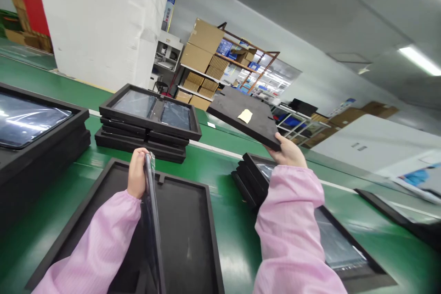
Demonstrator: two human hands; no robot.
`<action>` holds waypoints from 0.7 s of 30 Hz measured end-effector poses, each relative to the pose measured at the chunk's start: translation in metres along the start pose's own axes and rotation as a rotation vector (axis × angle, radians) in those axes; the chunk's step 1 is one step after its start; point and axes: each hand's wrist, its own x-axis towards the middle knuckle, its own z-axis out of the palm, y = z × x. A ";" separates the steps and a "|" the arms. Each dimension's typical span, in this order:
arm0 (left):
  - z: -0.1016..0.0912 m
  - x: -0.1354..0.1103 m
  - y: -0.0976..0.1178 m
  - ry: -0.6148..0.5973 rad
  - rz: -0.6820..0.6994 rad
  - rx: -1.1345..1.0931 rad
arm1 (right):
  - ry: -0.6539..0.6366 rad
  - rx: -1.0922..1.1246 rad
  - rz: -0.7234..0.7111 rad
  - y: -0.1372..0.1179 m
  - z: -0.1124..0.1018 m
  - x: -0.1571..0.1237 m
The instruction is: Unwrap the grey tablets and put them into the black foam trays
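Green bench (227, 220) w/ black tray stacks (144, 121), empty tray (186, 220) directly on it.

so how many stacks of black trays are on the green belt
3: one stack at the far left, one in the middle, one below the right hand at. More may lie out of view.

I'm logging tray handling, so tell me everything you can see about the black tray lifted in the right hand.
The flat black foam-like tray is held in the air, tilted, above the green conveyor belt. The right hand grips its near corner. Its matte underside faces the camera, bearing a small pale yellow sticker. Nothing else touches it.
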 end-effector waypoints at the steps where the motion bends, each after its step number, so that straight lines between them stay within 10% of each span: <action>1: 0.000 0.000 0.000 0.000 0.001 0.000 | -0.032 0.003 0.021 0.000 0.011 -0.003; 13: 0.003 -0.002 -0.001 -0.008 -0.045 -0.037 | -0.440 -0.199 0.202 0.084 0.182 -0.005; 21: 0.004 -0.003 -0.001 -0.003 -0.106 -0.068 | -0.456 -0.526 -0.027 0.121 0.214 -0.012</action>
